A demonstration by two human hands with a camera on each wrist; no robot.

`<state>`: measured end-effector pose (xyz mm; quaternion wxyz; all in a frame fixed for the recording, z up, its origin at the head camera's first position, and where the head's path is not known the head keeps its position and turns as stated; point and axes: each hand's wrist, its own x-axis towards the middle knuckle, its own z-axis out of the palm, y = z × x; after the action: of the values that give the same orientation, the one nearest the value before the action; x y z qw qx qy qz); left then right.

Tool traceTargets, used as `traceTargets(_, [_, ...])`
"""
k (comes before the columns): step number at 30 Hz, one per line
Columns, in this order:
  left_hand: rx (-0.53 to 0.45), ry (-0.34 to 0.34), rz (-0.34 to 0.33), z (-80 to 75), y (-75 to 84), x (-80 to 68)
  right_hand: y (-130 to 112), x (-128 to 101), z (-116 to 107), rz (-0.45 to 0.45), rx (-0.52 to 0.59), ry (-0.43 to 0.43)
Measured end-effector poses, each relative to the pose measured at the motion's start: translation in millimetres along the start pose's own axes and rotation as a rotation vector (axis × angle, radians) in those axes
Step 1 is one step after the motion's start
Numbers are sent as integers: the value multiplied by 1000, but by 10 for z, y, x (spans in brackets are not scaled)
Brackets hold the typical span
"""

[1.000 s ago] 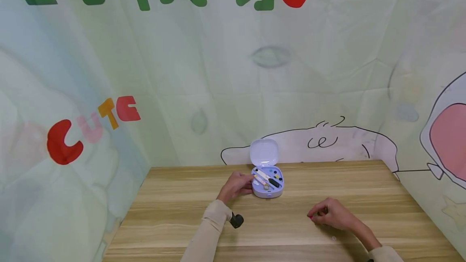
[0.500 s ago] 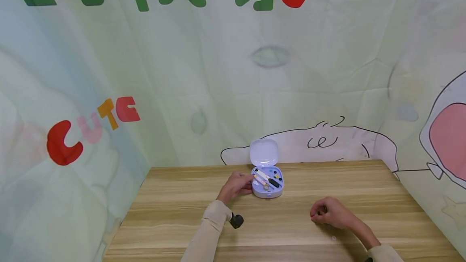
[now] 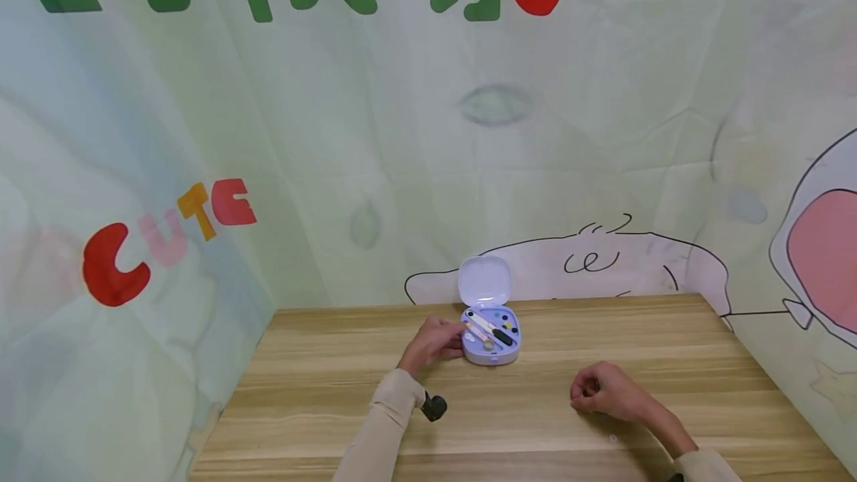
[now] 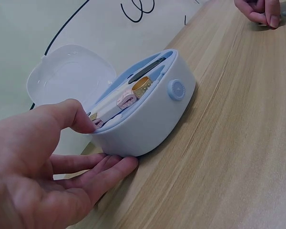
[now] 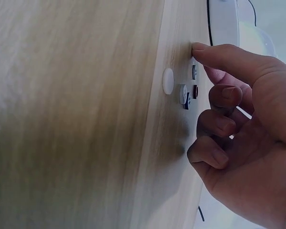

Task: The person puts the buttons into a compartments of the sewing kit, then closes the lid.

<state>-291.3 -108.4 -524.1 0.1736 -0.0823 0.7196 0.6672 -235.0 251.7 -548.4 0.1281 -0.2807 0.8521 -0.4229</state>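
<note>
A lilac sewing kit box [image 3: 491, 356] stands at the back middle of the table with its lid [image 3: 485, 281] raised. My left hand [image 3: 434, 341] holds the box at its left side, thumb on the rim and fingers low against the wall. Inside show a gold thimble [image 4: 142, 87], a pink-and-white roll [image 4: 127, 99] and a black-handled tool [image 3: 501, 335]. My right hand [image 3: 608, 393] is down at the tabletop on the right, its fingers bent. Near its fingertips lie several small buttons, among them a white button [image 5: 168, 81] and a red button [image 5: 195, 91]. I cannot tell whether its fingertips pinch one.
The wooden table [image 3: 375, 333] meets a printed cloth backdrop [image 3: 335, 132] at its back edge. A small pale button [image 3: 613, 438] lies on the table in front of my right hand. A black camera [image 3: 434, 407] sits on my left wrist.
My right hand has shifted slightly to the right, and the red spot at its fingertips no longer shows in the head view. My left hand and the box stay put.
</note>
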Motion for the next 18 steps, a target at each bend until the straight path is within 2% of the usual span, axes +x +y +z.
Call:
traceTargets(10, [20,-1,-6,5,19,-35,-27,-6,12,2,-38,11])
traceTargets(18, [-3,-1,17,12,15,-32,-105,13,40,-23,-56,-1])
